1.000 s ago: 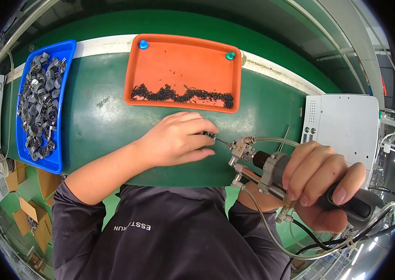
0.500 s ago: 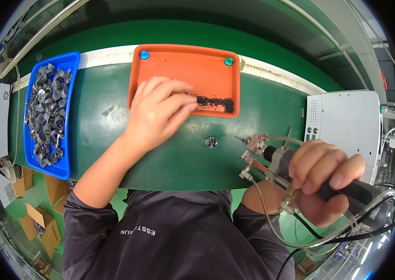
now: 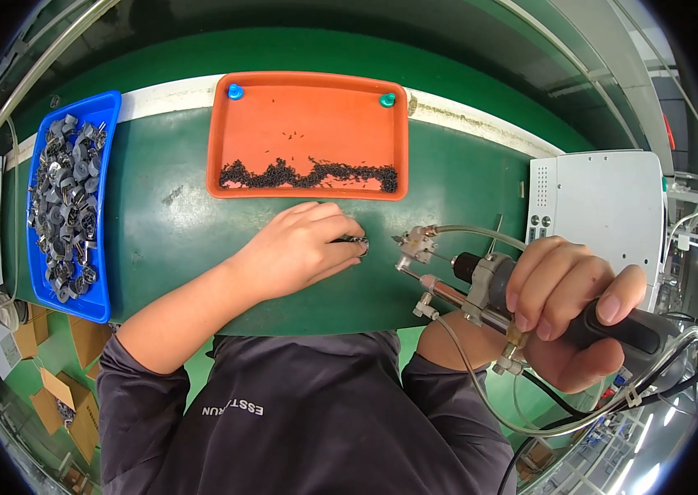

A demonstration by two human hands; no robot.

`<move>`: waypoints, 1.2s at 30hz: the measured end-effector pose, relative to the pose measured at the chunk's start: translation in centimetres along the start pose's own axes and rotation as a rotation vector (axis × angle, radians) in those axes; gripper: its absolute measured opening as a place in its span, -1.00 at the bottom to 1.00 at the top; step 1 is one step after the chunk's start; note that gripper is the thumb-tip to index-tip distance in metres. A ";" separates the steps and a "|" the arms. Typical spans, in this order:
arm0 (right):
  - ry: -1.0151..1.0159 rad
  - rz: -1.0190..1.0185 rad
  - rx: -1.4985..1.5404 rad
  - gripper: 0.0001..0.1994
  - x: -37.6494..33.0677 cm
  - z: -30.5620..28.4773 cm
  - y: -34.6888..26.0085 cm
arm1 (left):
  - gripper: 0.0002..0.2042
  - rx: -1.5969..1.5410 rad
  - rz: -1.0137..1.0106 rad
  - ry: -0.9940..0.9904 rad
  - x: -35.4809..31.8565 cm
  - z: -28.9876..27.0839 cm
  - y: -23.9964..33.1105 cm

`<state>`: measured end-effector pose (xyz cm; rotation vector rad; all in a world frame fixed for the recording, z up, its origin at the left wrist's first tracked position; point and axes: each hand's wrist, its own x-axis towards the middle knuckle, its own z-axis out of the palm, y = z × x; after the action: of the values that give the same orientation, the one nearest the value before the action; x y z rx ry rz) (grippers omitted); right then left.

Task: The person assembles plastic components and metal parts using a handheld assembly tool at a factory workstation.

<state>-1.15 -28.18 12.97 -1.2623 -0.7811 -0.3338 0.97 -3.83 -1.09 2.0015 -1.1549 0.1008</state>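
My left hand (image 3: 303,247) rests low over the green bench, fingers closed round a small dark plastic part (image 3: 356,240); most of that part is hidden under the fingers. In my right hand (image 3: 571,301) is a powered screwdriver (image 3: 493,280) with a metal tube and air fittings clamped alongside. My fingers wrap its grip, and its tip points left, a short way right of the part and not touching it. Beyond my left hand sits an orange tray (image 3: 307,195) with many tiny black screws (image 3: 283,174) heaped along its near side.
A blue bin (image 3: 107,285) full of grey plastic parts with metal prongs (image 3: 72,198) stands at the left. Two small pegs, one blue (image 3: 235,91) and one green (image 3: 387,100), sit in the tray's far corners. A white box-shaped unit (image 3: 604,198) is at the right; a clear hose (image 3: 481,384) loops below the screwdriver.
My left hand has come out of the orange tray, back toward me, and closed on the dark part lying on the bench. The screwdriver's tip has shifted slightly left.
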 end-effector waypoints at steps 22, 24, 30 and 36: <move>0.006 -0.139 0.182 -0.63 0.1 0.5 -0.6 | -0.82 -0.083 0.058 0.184 0.4 -1.0 -0.7; 0.024 -0.162 0.143 -0.64 0.1 0.3 -0.8 | -0.84 0.050 0.005 0.224 0.3 -1.5 -1.4; 0.056 -0.033 -0.081 -0.62 0.0 0.1 -1.0 | -0.81 -0.052 0.059 0.087 0.8 -1.2 -0.6; -0.096 -0.040 -0.008 -0.56 0.3 -1.2 -0.5 | -0.81 -0.030 0.107 0.019 0.8 -1.4 -0.4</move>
<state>-0.86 -29.36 13.36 -1.2788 -0.8881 -0.3107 2.15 -3.29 -0.04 1.9084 -1.2443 0.1563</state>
